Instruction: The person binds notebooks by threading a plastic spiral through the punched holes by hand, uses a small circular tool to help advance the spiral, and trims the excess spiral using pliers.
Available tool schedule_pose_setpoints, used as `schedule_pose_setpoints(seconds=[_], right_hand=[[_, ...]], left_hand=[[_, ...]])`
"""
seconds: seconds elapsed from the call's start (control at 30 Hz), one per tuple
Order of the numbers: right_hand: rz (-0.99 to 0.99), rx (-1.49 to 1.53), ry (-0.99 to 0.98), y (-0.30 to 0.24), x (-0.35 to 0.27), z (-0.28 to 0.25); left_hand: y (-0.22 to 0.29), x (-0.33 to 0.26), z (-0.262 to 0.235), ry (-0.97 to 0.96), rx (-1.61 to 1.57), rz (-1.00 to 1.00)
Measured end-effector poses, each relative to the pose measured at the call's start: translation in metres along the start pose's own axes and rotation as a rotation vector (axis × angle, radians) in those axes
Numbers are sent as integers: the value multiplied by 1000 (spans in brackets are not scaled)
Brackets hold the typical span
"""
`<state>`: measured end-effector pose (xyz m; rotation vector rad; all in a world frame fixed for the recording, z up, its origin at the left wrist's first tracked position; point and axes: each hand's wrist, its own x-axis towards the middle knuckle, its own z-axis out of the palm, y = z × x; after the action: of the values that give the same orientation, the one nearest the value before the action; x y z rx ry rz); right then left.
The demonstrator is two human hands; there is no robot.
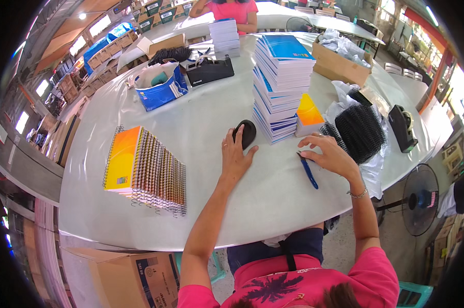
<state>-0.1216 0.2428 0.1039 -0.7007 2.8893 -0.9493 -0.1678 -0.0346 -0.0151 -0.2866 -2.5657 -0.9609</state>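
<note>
My left hand (236, 158) lies on the table with its fingers stretched out, touching the left side of a black oval object (248, 134); its thumb is apart from it. My right hand (330, 154) hovers just above a blue-handled cutting tool (309, 173), thumb over the tool's tip and fingers apart. Beyond the hands rises a tall stack of blue-covered notebooks (286, 66). Against its right side stands a small yellow-orange stack of notebooks (309, 115). To the left is a stack of spiral-bound notebooks (144, 167) with a yellow-orange top cover.
Black wire spirals (359, 131) lie on plastic at right, near a tape dispenser (402, 128). Behind stand a cardboard box (340, 64), a blue bag (161, 87) and another dispenser (210, 70). A fan (419, 200) stands beside the table. A co-worker (234, 13) is across.
</note>
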Motion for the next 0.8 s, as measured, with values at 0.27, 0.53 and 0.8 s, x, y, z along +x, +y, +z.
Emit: schedule_pose_setpoints(seconds=[0.27, 0.53, 0.8], right_hand=[[-39, 30, -36, 3, -8, -2], [-91, -33, -18, -12, -6, -3], [-107, 85, -47, -40, -15, -16]], left_hand=[[5, -3, -3, -34, 0, -14], [5, -5, -3, -42, -14, -35], [2, -6, -3, -39, -2, -13]])
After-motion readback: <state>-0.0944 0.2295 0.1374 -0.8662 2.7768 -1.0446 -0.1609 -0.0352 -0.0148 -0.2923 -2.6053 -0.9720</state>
